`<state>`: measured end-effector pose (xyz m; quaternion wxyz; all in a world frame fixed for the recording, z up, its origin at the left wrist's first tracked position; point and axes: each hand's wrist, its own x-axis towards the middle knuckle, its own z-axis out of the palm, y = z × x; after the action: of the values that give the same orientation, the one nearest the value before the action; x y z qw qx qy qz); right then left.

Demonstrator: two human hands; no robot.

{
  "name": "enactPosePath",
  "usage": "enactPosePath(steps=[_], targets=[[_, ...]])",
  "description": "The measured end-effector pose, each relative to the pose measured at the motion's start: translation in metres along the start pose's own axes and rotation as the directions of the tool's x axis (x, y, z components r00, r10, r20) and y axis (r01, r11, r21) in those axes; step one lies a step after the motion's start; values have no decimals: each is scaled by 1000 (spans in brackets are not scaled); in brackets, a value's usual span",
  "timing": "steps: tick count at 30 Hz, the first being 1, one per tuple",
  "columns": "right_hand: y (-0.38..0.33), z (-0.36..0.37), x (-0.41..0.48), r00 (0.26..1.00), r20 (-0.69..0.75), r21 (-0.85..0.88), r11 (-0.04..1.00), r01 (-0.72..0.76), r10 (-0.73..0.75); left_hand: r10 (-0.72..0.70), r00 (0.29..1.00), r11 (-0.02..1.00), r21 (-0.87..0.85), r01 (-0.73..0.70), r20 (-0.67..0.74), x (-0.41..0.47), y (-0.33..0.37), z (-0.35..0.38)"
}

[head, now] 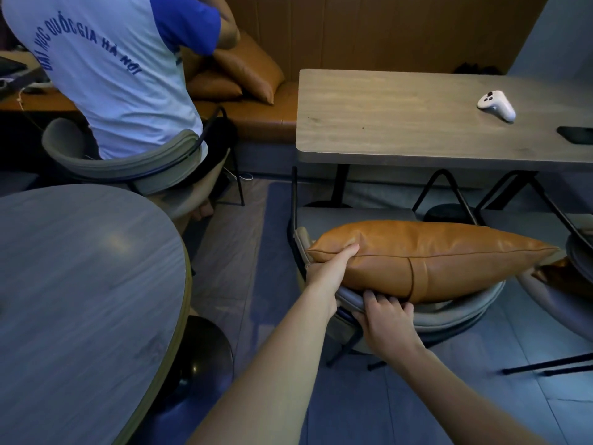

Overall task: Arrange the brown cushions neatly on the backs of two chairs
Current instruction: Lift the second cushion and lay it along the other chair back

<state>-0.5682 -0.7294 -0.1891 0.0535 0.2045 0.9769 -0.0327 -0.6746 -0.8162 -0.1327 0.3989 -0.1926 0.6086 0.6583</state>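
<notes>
2 bare hands are seen on 1 brown cushion [449,258], which is laid lengthwise along the curved back of a grey chair [449,316] pulled up to a rectangular wooden table [417,123]. The cushion's left corner is pinched by the left hand [330,271], thumb on top. The right hand [385,319] is pressed against the lower edge, fingers curled under it. A second cushion [564,277] is partly visible on the neighbouring chair [580,258] at right.
</notes>
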Motion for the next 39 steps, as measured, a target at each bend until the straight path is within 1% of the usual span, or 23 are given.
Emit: enactPosePath(steps=[3, 5, 8, 10, 12, 15, 19, 23, 28, 30, 32, 34, 36, 39], targets=[[5, 3, 2, 999, -51, -13, 1000, 6, -7, -1, 999, 1000, -9, 2, 38, -1, 1, 2], [9, 4, 3, 999, -33, -24, 999, 28, -29, -9, 997, 1000, -19, 10, 75, -3, 4, 2], [11, 5, 2, 998, -6, -68, 996, 61, -61, -15, 996, 1000, -18, 17, 92, -6, 6, 0], [12, 3, 2, 996, -37, -108, 991, 77, -81, -6, 995, 1000, -16, 8, 95, -9, 6, 0], [12, 1, 1, 993, -73, -114, 990, 86, -95, 1, 996, 1000, -21, 0, 89, -10, 5, 0], [9, 1, -2, 988, -106, -82, 991, 101, -110, 12, 997, 999, -34, -10, 71, -10, 1, -2], [3, 6, -11, 993, -60, -47, 994, 96, -98, 10, 997, 999, -35, -7, 82, -12, -4, -8], [8, 10, -11, 990, -118, -21, 997, 69, -71, 23, 996, 999, -47, -20, 83, -13, -6, -7], [13, 9, -9, 984, -172, 126, 989, 78, -56, 13, 998, 998, -66, -9, 54, -22, 4, -2], [11, 12, -10, 978, -201, 110, 991, 79, -56, 20, 999, 998, -64, -17, 48, -22, 7, -4], [4, 10, -10, 981, -184, 59, 996, 68, -56, 12, 999, 999, -44, -11, 37, -21, 9, -5], [-6, 5, -9, 994, -108, 40, 999, 8, -3, -4, 999, 1000, -23, 5, 38, -21, 11, -6], [-12, 3, -7, 996, -61, 85, 994, -64, 69, -9, 999, 1000, -19, 10, 42, -21, 10, -6], [-11, 3, -6, 995, -32, 217, 973, -85, 94, -8, 999, 999, -43, 10, 34, -24, 11, -5]])
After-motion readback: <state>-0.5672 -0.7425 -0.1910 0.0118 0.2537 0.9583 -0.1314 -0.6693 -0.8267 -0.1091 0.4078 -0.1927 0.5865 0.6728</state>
